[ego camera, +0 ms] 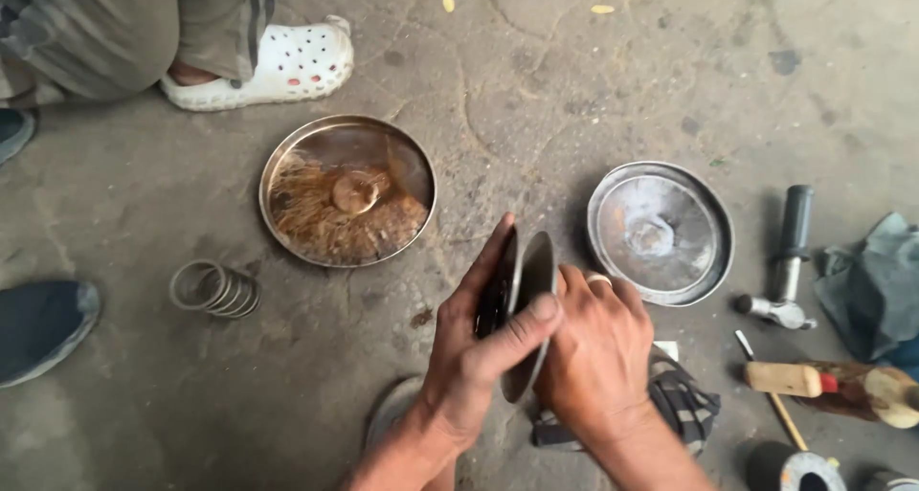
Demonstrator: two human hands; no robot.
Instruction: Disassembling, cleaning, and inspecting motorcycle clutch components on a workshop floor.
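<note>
Both of my hands hold a stack of thin round discs (522, 290) on edge above the concrete floor. My left hand (474, 357) wraps the near side, thumb across the grey metal disc's face, fingers along a darker disc behind it. My right hand (598, 352), with a ring on one finger, grips the stack from the right. Beyond my hands lie a shallow steel dish (347, 190) with rusty brown liquid and a small disc in it, and a second steel dish (661, 233) that looks dry.
A coil spring (215, 288) lies left on the floor. A ratchet-like tool (787, 261), a wooden-handled tool (828, 384), a blue rag (876, 290) and a striped cloth (684, 400) sit right. Another person's white clog (278, 65) and dark shoes (43, 328) are at the left.
</note>
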